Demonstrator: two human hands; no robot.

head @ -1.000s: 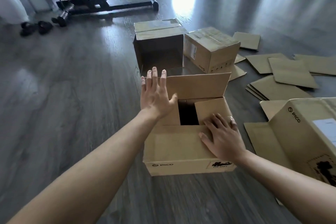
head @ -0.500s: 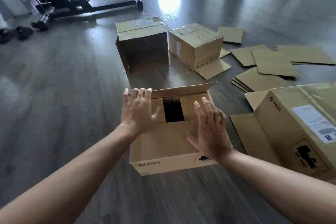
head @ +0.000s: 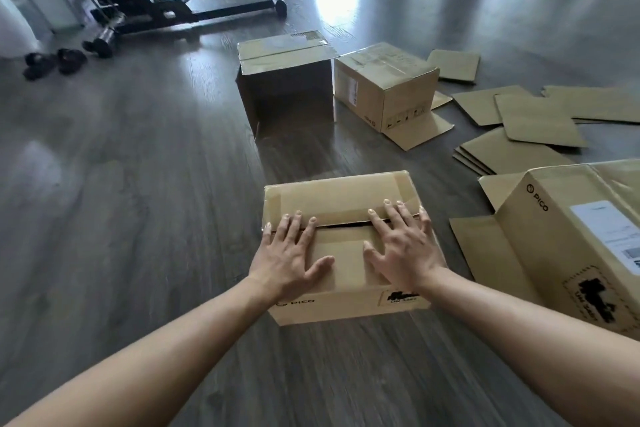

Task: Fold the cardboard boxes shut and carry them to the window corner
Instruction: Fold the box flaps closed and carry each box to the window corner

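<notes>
On dark wood floor (head: 138, 184), cardboard boxes (head: 346, 204)

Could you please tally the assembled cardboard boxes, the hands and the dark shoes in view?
Cardboard boxes: 4
Hands: 2, left hand and right hand
Dark shoes: 2
Total: 8

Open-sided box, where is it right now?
Head view, upper centre: the open-sided box lies on the floor beyond the box under both hands, right beside a closed box on its right.
</notes>
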